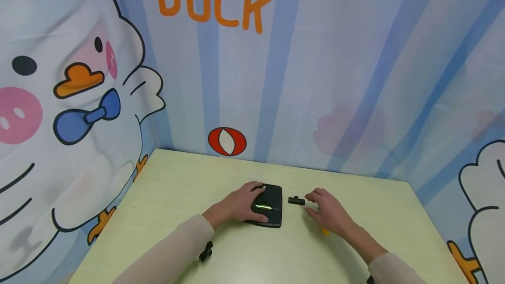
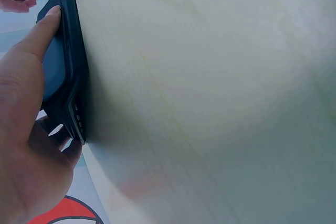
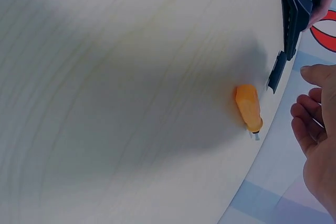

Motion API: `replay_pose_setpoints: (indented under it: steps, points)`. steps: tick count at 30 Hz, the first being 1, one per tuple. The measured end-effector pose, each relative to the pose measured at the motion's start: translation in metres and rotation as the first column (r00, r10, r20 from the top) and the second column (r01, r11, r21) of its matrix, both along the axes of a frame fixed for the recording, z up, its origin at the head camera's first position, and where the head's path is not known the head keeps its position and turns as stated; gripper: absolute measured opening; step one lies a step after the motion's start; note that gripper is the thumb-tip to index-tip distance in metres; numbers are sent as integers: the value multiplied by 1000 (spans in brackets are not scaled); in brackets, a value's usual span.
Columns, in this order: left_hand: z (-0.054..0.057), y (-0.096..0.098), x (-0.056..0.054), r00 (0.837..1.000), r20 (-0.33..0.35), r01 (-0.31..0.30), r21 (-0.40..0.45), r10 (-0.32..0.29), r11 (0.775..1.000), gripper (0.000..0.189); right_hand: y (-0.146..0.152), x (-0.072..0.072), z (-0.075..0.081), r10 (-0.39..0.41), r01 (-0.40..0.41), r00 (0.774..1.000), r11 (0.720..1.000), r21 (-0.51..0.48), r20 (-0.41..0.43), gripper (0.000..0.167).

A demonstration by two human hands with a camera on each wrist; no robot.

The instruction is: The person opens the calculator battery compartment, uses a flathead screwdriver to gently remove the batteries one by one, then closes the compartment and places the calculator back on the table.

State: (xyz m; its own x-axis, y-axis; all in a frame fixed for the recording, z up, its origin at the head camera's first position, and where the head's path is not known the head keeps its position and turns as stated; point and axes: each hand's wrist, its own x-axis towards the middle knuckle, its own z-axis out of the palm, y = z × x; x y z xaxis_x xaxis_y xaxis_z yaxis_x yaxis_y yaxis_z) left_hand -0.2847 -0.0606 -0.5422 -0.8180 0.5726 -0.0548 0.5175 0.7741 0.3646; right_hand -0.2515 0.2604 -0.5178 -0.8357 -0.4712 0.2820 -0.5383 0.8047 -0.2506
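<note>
A flat black calculator-like device (image 1: 276, 194) lies on the table, its back up and its battery slot uncovered. Inside the slot sits a green-yellow battery (image 1: 263, 207). My left hand (image 1: 241, 203) grips the device from its left side, thumb at the near edge and fingers at the far one. Just right of the device lies a small black battery cover (image 1: 296, 200) with a tab. My right hand (image 1: 329, 211) hovers at the cover's right end, thumb and loosely bent fingers apart, nothing between them. Under this hand lies a short orange-handled screwdriver (image 3: 248, 107), mostly hidden in the head view.
The pale wooden table (image 1: 169, 196) ends at a printed duck curtain (image 1: 307, 78) behind and at both sides. A black strap piece (image 1: 206, 251) hangs at the left sleeve.
</note>
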Motion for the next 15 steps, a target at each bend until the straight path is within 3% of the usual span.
replay_pose_setpoints:
  steps: [9, 15]
  points:
    - [-3, 0, 0, 1000, -4, 5, 3, -5, 1000, 103, 11, 4, -4, 13, -14, 1000, 999, -35, -16, 28]
    - [-4, -1, -2, 1000, -7, 4, 7, -4, 1000, 105, 18, 5, -8, -36, 36, 999, 998, -42, 10, 23]
